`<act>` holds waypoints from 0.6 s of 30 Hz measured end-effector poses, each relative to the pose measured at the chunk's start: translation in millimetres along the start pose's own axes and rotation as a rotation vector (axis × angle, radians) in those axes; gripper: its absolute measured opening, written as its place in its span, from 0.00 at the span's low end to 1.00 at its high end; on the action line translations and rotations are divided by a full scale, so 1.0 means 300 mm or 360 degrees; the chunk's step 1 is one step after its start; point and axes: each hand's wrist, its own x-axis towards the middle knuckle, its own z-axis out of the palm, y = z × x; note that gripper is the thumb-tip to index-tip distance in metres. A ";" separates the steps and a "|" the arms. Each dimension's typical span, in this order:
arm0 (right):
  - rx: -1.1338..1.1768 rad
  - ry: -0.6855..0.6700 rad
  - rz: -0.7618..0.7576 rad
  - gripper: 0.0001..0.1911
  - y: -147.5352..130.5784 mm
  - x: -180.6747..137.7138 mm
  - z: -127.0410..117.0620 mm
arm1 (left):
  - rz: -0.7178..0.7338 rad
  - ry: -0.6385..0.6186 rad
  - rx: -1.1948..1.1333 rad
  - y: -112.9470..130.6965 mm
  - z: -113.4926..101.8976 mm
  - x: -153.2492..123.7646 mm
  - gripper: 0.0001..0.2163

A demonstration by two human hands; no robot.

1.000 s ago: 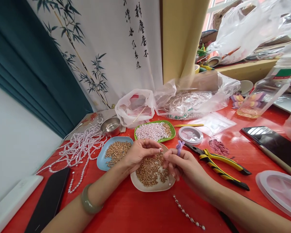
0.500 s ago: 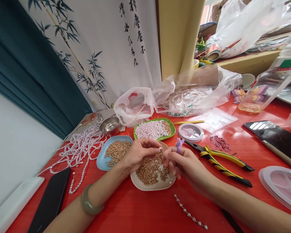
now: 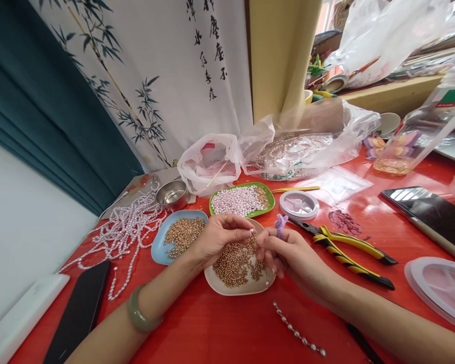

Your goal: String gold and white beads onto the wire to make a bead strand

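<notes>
Over a cream plate (image 3: 220, 285) of small gold beads (image 3: 233, 265), my two hands meet fingertip to fingertip. My left hand (image 3: 227, 237) pinches a tiny whitish bead (image 3: 253, 231) between thumb and forefinger. My right hand (image 3: 282, 247), wearing a purple ring-like band (image 3: 280, 225), is closed in a pinch on a thin beading thread, mostly hidden by the fingers. Below it a pearl bead (image 3: 267, 284) hangs near the plate's rim. A short strand of spaced silvery beads (image 3: 296, 333) lies on the red table; whether it joins the thread I cannot tell.
Around the plate are a blue plate (image 3: 157, 247) of gold beads, a green tray (image 3: 272, 202) of pearl beads, a metal bowl (image 3: 172, 194), pearl strings (image 3: 127, 227), pliers (image 3: 349, 253), spools (image 3: 299, 205), a phone (image 3: 428, 212), and plastic bags (image 3: 212, 162).
Both hands keep almost the same pose over the cream plate. The camera view has shifted very slightly.
</notes>
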 end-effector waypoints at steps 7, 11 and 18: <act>-0.0019 0.0003 0.0007 0.08 0.002 -0.004 0.000 | 0.0093 -0.0041 0.0145 0.004 0.000 -0.001 0.04; -0.0043 -0.0001 0.0006 0.07 -0.001 0.000 -0.003 | 0.0201 -0.0055 0.0373 0.022 0.003 -0.008 0.03; -0.0181 -0.0034 -0.0018 0.12 -0.002 0.003 -0.001 | 0.0329 -0.0055 0.0579 0.048 0.006 -0.022 0.02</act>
